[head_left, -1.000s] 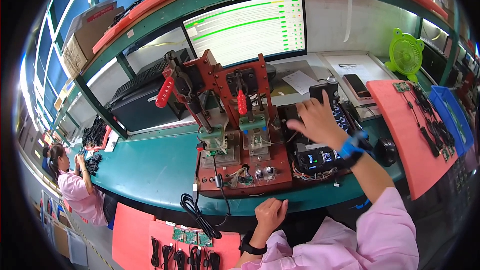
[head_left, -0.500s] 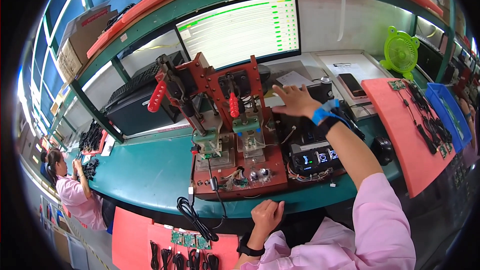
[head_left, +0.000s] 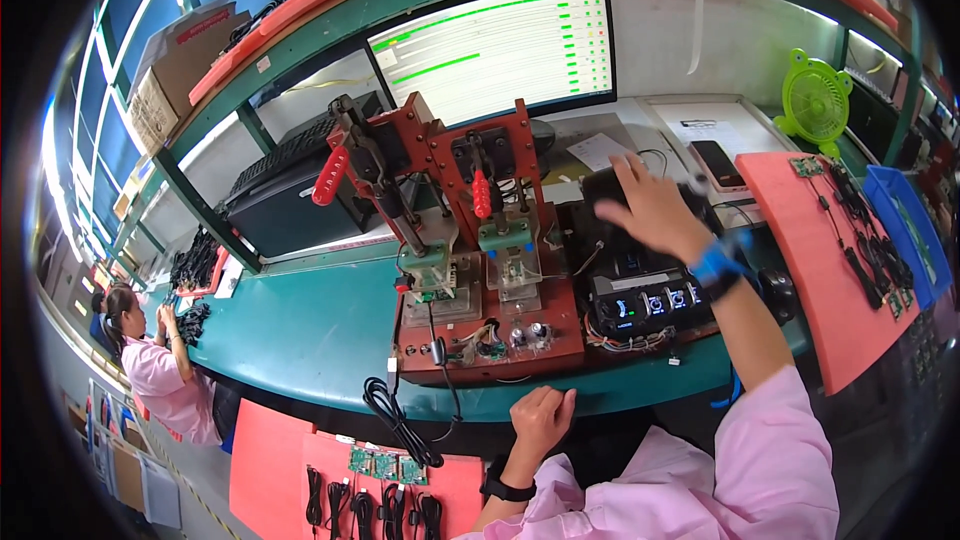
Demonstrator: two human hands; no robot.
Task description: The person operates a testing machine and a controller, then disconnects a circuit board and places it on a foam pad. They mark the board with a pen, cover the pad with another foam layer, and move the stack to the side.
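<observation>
My right hand [head_left: 655,208] hovers with fingers apart over the back of a black device [head_left: 650,312] with lit blue displays and knobs. I cannot tell whether it touches anything. A blue strap [head_left: 722,256] circles that wrist. My left hand [head_left: 543,420] is curled at the bench's front edge, with nothing visible in it. Left of the device stands a red test fixture [head_left: 490,345] with two red-handled toggle clamps [head_left: 331,176]. A green circuit board [head_left: 427,292] sits under its left clamp. A coiled black cable [head_left: 398,427] hangs from the fixture's front.
A monitor [head_left: 500,50] stands behind the fixture. Below the bench's front edge, a red foam mat [head_left: 265,455] holds boards and cables. On the right are another red mat [head_left: 790,240], a phone [head_left: 717,163], a blue bin [head_left: 905,230] and a green fan [head_left: 815,100]. A co-worker [head_left: 160,370] sits far left.
My right hand has moved right, away from the fixture and over the black device. The green bars on the monitor have changed. My left hand stays curled at the bench edge.
</observation>
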